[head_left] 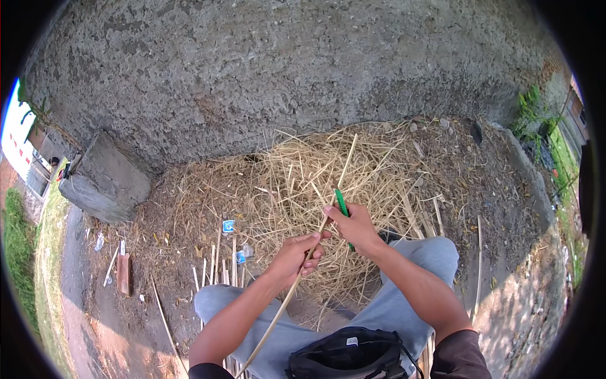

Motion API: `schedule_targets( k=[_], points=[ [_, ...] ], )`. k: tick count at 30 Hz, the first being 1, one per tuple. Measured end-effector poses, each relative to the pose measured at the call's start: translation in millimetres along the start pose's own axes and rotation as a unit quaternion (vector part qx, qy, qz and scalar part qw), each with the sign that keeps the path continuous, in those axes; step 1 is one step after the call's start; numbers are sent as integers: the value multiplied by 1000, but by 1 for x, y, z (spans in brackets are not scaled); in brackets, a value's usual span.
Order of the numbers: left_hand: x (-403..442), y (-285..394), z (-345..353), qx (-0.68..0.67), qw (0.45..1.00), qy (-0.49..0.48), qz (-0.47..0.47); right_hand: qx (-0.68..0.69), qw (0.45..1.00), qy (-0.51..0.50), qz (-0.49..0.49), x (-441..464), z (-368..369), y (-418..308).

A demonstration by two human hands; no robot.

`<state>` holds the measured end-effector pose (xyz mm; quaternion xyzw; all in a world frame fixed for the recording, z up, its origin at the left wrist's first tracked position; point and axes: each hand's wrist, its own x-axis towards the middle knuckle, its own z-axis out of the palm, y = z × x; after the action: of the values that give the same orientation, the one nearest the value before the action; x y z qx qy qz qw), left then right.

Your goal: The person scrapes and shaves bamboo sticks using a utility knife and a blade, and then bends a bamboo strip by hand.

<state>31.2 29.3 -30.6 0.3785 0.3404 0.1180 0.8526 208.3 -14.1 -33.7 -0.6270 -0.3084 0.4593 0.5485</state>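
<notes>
A long thin pale strip (276,322) runs slantwise from the lower edge up between my hands. My left hand (297,257) is closed around it, thumb on top. Just above and to the right, my right hand (353,224) grips a green cutter (341,202), with its thumb and fingertips against the strip. The cutter's blade is too small to make out. Beneath both hands lies a heap of pale shavings (379,164).
A rough grey wall (284,69) rises behind the heap. A concrete block (110,180) stands at the left. More strips (214,265) lie by my left knee, near small blue-and-white packets (228,225). A black bag (347,354) rests at my lap.
</notes>
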Motion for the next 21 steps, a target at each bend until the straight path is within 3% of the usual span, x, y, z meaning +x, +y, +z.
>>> schedule_targets(
  k=[8,11,14,21],
  points=[
    [-1,13,-25,25,991,-118,-67,36,999,2,14,4,-2,2],
    [-12,22,-23,34,986,-116,-114,38,999,5,18,3,-4,3],
    [-17,13,-32,113,976,-161,-89,56,998,6,14,8,-6,10],
    [-18,4,-26,65,989,-120,-55,55,998,-5,10,5,-8,9]
  ],
)
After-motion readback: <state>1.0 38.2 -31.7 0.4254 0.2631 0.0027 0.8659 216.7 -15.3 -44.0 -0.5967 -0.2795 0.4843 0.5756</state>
